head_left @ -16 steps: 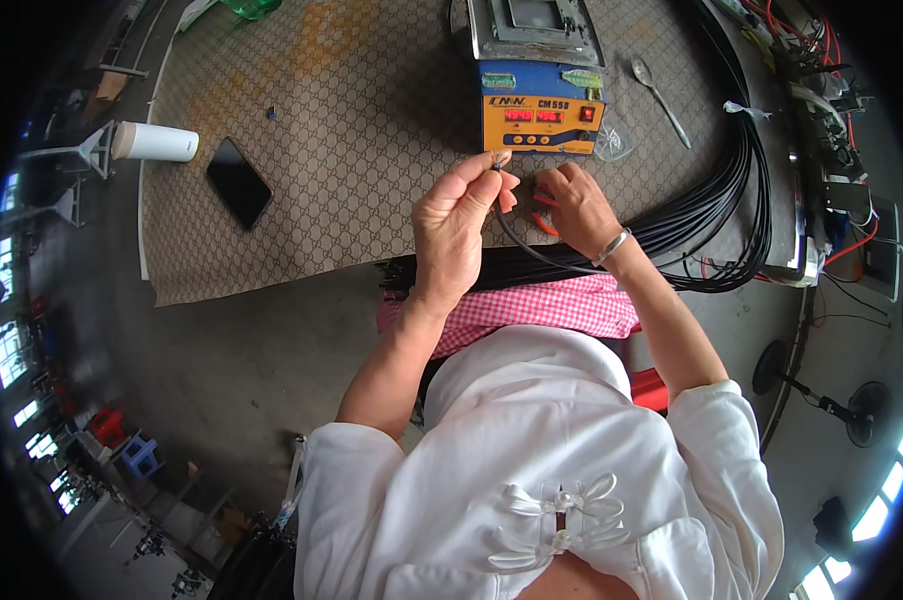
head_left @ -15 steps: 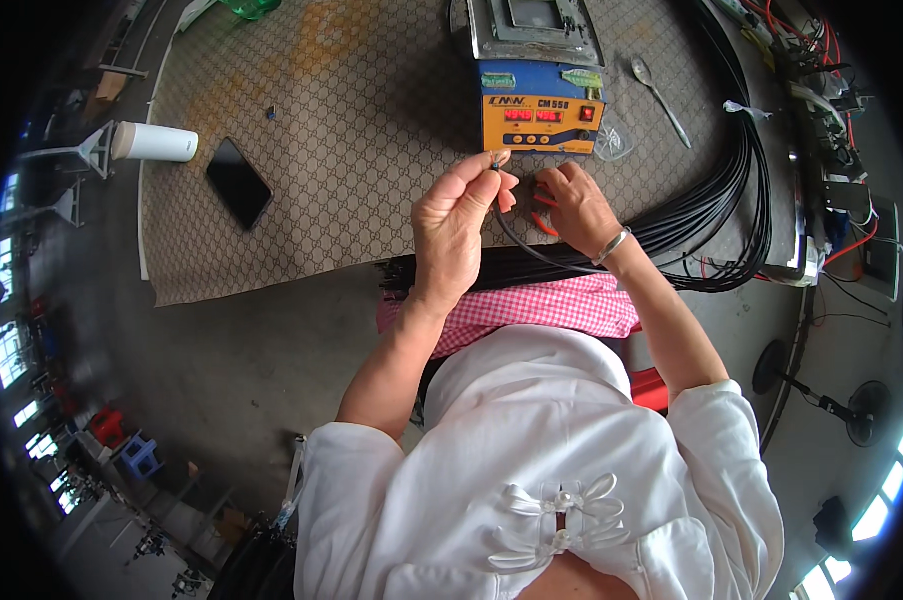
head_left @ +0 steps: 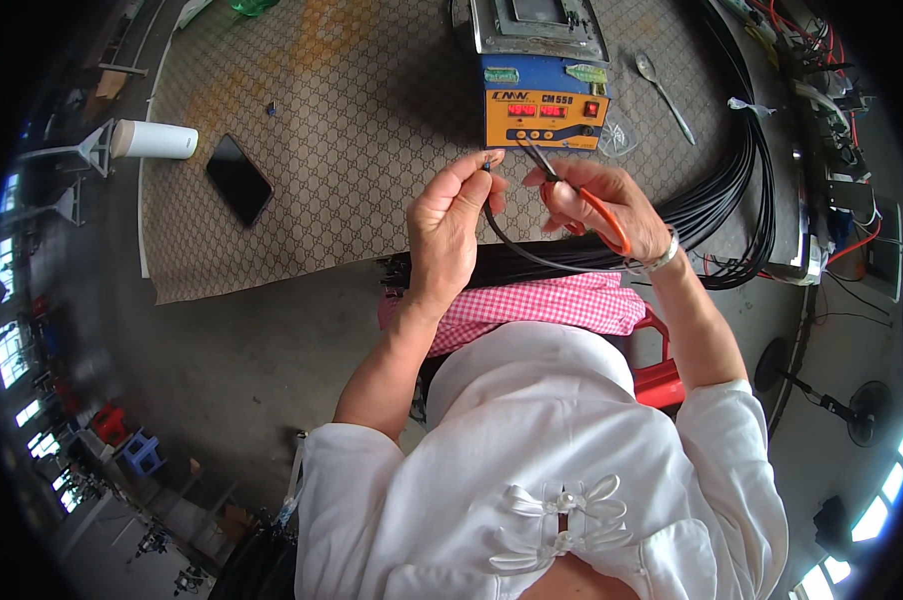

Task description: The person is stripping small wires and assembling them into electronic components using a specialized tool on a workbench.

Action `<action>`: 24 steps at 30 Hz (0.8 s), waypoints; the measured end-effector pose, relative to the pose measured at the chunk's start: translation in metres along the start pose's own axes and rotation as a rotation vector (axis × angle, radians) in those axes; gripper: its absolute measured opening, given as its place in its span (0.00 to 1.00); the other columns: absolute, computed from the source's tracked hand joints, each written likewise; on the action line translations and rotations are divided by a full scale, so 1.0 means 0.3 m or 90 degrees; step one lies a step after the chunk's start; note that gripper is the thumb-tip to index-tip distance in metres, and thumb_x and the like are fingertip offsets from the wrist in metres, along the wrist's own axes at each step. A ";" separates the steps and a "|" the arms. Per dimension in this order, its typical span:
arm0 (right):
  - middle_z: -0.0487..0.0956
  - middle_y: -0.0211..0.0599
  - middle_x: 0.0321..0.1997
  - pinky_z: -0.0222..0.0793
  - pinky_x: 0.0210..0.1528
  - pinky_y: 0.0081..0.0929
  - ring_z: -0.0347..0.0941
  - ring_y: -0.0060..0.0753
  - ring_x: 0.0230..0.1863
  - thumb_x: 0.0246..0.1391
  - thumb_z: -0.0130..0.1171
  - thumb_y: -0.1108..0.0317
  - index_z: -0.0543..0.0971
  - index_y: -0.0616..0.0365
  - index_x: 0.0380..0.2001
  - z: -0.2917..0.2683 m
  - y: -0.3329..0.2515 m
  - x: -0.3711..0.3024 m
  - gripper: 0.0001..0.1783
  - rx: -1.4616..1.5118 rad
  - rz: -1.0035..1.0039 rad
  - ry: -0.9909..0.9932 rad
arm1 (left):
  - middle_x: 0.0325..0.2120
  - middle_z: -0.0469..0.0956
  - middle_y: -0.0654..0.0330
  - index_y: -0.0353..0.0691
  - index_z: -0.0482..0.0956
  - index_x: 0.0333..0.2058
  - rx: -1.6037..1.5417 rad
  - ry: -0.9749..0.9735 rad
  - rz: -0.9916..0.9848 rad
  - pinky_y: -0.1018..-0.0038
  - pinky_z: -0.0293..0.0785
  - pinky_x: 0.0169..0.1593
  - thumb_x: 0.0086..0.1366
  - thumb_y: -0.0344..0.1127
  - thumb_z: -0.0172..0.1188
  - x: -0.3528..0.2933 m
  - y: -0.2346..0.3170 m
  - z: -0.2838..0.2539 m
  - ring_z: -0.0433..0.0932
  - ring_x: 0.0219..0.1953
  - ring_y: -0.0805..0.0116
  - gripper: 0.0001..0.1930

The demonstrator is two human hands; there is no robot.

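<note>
Currently, note cable (head_left: 504, 238) just in front of the box (head_left: 544, 125), pinched near its end by fingers of left hand (head_left: 446, 220), with end section running toward the box's left corner. Note scissors (head_left: 543, 164), grasped at orange handles in front of the box by fingers of right hand (head_left: 624, 196), with blades slanting leftward toward the box, near the cable end but apart.

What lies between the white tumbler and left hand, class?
Between the white tumbler and left hand, the head view shows a black smartphone on the patterned table cover.
</note>
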State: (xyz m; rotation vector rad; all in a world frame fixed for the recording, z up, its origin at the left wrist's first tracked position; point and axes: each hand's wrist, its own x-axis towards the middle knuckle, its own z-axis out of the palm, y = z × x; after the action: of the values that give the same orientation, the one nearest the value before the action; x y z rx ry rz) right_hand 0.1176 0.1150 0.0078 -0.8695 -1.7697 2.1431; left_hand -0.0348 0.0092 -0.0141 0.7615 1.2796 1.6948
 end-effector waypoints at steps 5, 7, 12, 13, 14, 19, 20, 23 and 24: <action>0.73 0.27 0.21 0.62 0.21 0.12 0.66 0.13 0.21 0.46 0.60 0.54 0.76 0.63 0.37 0.019 -0.053 -0.010 0.23 -0.125 -0.016 -0.016 | 0.24 0.74 0.63 0.34 0.73 0.42 0.048 -0.002 0.010 0.85 0.66 0.30 0.62 0.29 0.49 -0.004 0.010 0.004 0.68 0.25 0.80 0.11; 0.73 0.27 0.20 0.62 0.20 0.14 0.65 0.13 0.20 0.45 0.61 0.55 0.77 0.63 0.36 0.029 -0.068 -0.006 0.22 -0.140 -0.028 -0.025 | 0.25 0.74 0.63 0.34 0.73 0.42 0.057 0.002 0.010 0.85 0.66 0.30 0.62 0.29 0.49 -0.005 0.011 0.003 0.68 0.25 0.80 0.11; 0.74 0.29 0.20 0.61 0.21 0.16 0.64 0.14 0.21 0.45 0.61 0.56 0.77 0.64 0.34 0.034 -0.052 0.000 0.20 -0.159 -0.057 -0.020 | 0.25 0.74 0.63 0.33 0.73 0.42 0.060 -0.005 0.017 0.85 0.67 0.30 0.62 0.28 0.49 -0.006 0.010 -0.001 0.68 0.25 0.80 0.11; 0.74 0.29 0.20 0.62 0.22 0.16 0.64 0.14 0.21 0.45 0.61 0.56 0.77 0.64 0.34 0.035 -0.045 0.002 0.20 -0.156 -0.049 -0.014 | 0.25 0.74 0.63 0.33 0.73 0.42 0.059 -0.005 0.023 0.85 0.67 0.30 0.62 0.28 0.49 -0.006 0.007 -0.002 0.68 0.25 0.79 0.11; 0.74 0.29 0.20 0.62 0.22 0.16 0.65 0.15 0.21 0.45 0.62 0.57 0.77 0.64 0.34 0.035 -0.041 0.002 0.20 -0.153 -0.041 -0.009 | 0.25 0.74 0.63 0.33 0.73 0.42 0.058 -0.005 0.028 0.85 0.67 0.30 0.62 0.28 0.49 -0.007 0.001 -0.003 0.68 0.25 0.79 0.11; 0.75 0.31 0.21 0.63 0.23 0.16 0.66 0.16 0.22 0.44 0.62 0.58 0.77 0.63 0.35 0.038 -0.054 0.007 0.20 -0.154 -0.044 -0.018 | 0.27 0.73 0.62 0.33 0.73 0.42 0.083 -0.009 0.043 0.84 0.68 0.31 0.62 0.27 0.49 -0.007 0.000 -0.004 0.70 0.27 0.79 0.10; 0.75 0.32 0.22 0.63 0.23 0.17 0.67 0.16 0.22 0.44 0.62 0.58 0.77 0.62 0.35 0.037 -0.052 0.009 0.19 -0.153 -0.045 -0.021 | 0.28 0.73 0.62 0.33 0.73 0.42 0.085 -0.011 0.042 0.84 0.69 0.31 0.61 0.27 0.49 -0.007 -0.002 -0.006 0.70 0.27 0.78 0.10; 0.76 0.35 0.22 0.64 0.23 0.20 0.69 0.21 0.21 0.44 0.63 0.59 0.77 0.62 0.35 0.030 -0.022 0.022 0.18 -0.225 -0.150 -0.001 | 0.30 0.73 0.61 0.32 0.73 0.41 0.088 -0.009 0.048 0.83 0.70 0.31 0.61 0.25 0.49 -0.005 -0.008 -0.009 0.71 0.28 0.78 0.10; 0.75 0.36 0.22 0.64 0.24 0.21 0.69 0.24 0.21 0.43 0.62 0.60 0.77 0.62 0.34 0.030 -0.030 0.023 0.18 -0.287 -0.171 0.000 | 0.30 0.73 0.61 0.32 0.73 0.41 0.088 -0.006 0.053 0.83 0.70 0.31 0.61 0.25 0.49 -0.006 -0.010 -0.010 0.72 0.28 0.78 0.10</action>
State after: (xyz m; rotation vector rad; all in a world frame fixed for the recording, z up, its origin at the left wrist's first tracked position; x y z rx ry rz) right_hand 0.1051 0.1134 0.0152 -0.6696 -2.2672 1.6052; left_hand -0.0358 0.0067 -0.0178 0.9140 1.3863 1.6792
